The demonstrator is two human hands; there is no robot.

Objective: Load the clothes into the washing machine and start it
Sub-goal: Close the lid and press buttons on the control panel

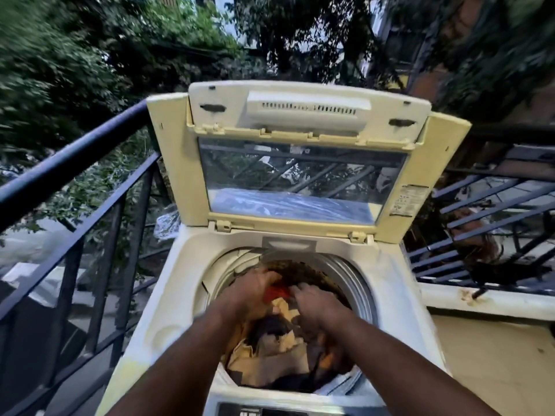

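Both hands are pressing into the clothes (279, 352) inside the drum (354, 280): left hand (252, 291) and right hand (315, 301) are gripping a red garment (277, 291). Advisable: spread the load evenly below the rim before lowering the raised lid (300, 163).

You are standing on an outdoor balcony of a home, up among the treetops. A top-loading washing machine (168, 310) sits in the corner with its lid (300, 163) raised, hemmed by a dark metal railing (75, 154) on your left and more bars on your right. Leafy trees (75, 55) and neighbouring building walls (432, 79) rise beyond, and a low painted ledge (486, 301) runs beside the machine.
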